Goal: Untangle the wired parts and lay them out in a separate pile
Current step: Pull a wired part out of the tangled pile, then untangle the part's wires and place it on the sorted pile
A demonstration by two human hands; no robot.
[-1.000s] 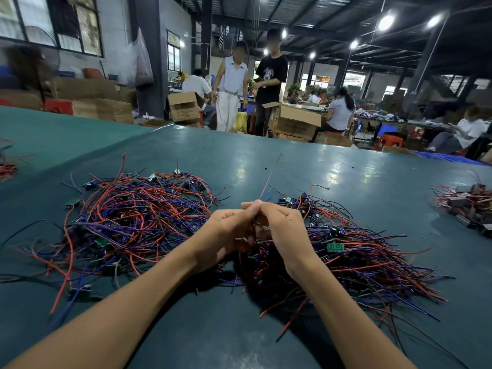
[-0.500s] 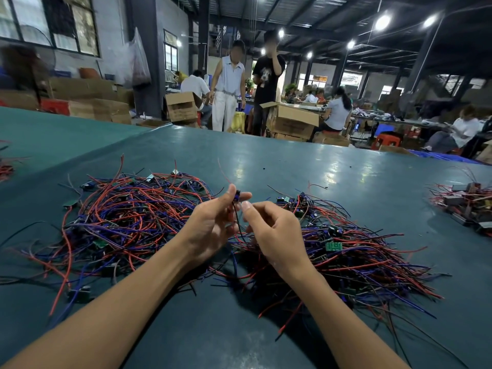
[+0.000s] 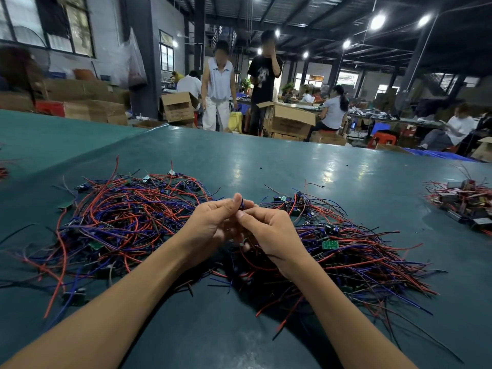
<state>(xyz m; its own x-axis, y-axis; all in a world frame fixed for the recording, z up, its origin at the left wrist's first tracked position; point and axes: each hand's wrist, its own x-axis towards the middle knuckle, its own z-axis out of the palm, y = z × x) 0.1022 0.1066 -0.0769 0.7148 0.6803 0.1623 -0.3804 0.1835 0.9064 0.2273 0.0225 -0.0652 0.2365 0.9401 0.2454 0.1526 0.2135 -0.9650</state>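
Note:
Two heaps of red, blue and black wired parts lie on the dark green table (image 3: 266, 166). The left pile (image 3: 127, 219) is spread wide; the right pile (image 3: 354, 251) holds small green circuit boards. Between them my left hand (image 3: 210, 225) pinches a small dark wired part (image 3: 241, 204) between thumb and forefinger, held above the table. My right hand (image 3: 269, 230) meets it fingertip to fingertip and grips the same part's wires, which hang down behind the fingers and are mostly hidden.
A third heap of boards and red wires (image 3: 463, 198) sits at the table's right edge. A few wire ends show at the far left edge (image 3: 3, 171). Beyond the table stand two people (image 3: 239, 86), cardboard boxes (image 3: 287, 118) and seated workers.
Both hands have risen slightly and shifted so the left thumb now pinches the small part at the top; the right fingers have slid in under it. The piles lie unchanged.

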